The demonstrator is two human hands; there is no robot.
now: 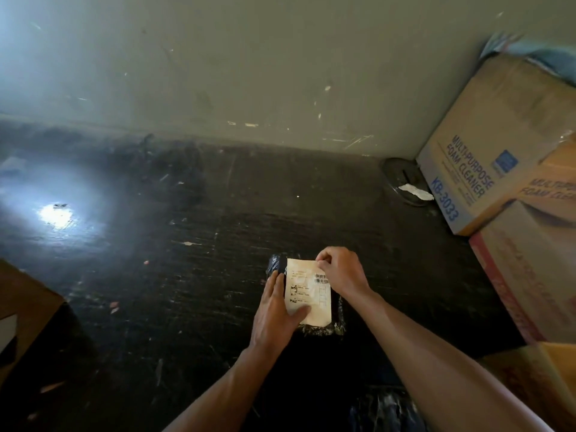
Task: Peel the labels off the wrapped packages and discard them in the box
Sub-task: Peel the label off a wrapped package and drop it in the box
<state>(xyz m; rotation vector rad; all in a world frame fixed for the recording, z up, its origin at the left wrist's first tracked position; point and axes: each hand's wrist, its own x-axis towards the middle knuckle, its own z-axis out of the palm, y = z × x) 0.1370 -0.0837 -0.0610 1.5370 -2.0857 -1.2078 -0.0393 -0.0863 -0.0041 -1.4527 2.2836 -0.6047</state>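
Cardboard box (pixel 486 145) reads "MULTI-PURPOSE FOAM CLEANER", "KB-3033".

Dim scene. Strong glare patch (pixel 56 215) reflects off the dark floor (pixel 218 213) at left; edges are soft and wide-angle distorted.

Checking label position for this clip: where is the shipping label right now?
In the head view, the label lies on the dark wrapped package on the floor, lower centre, with the left hand pressing its near-left edge and the right hand at its far-right corner.

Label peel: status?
Left hand flat, pinning the black-wrapped package to the floor. Right hand pinching the label at its far corner. Label mostly stuck. Nothing in the way.
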